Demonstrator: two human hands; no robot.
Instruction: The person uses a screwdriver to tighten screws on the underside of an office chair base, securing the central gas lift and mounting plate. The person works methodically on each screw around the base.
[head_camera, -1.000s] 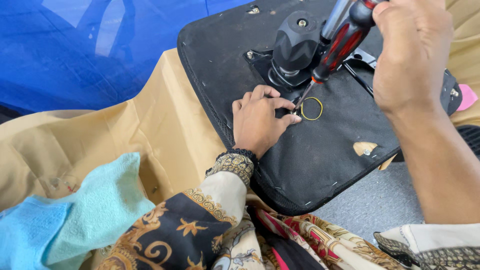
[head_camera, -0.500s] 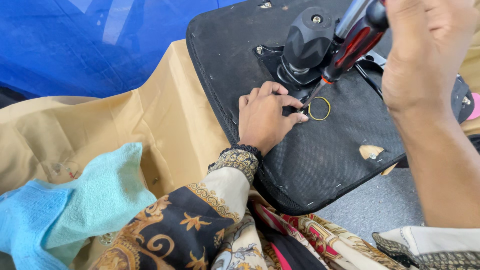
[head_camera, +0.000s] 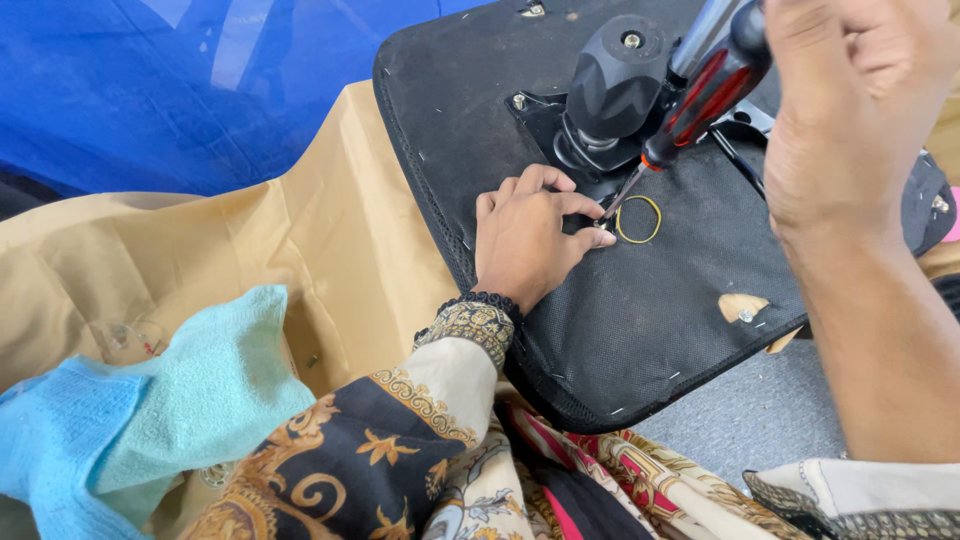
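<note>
We saw a black fabric-covered seat base (head_camera: 640, 330) lying upturned across a tan cloth (head_camera: 300, 260), with a blue sheet (head_camera: 180, 90) spread behind it. At the lower left lay a turquoise towel (head_camera: 170, 410). A black metal mechanism with a round knob (head_camera: 620, 85) was fixed near the middle of the base. Our right hand (head_camera: 850, 130) was wrapped tight around the top of a red-and-black screwdriver (head_camera: 690, 105), which slanted down to a tip meeting the base at the edge of the mechanism plate. Our left hand (head_camera: 525, 235) rested palm down on the fabric, its fingers curled close and pinched at the screwdriver tip; what they held we could not tell. A small yellow rubber band (head_camera: 638, 219) lay flat just beside those fingertips.
</note>
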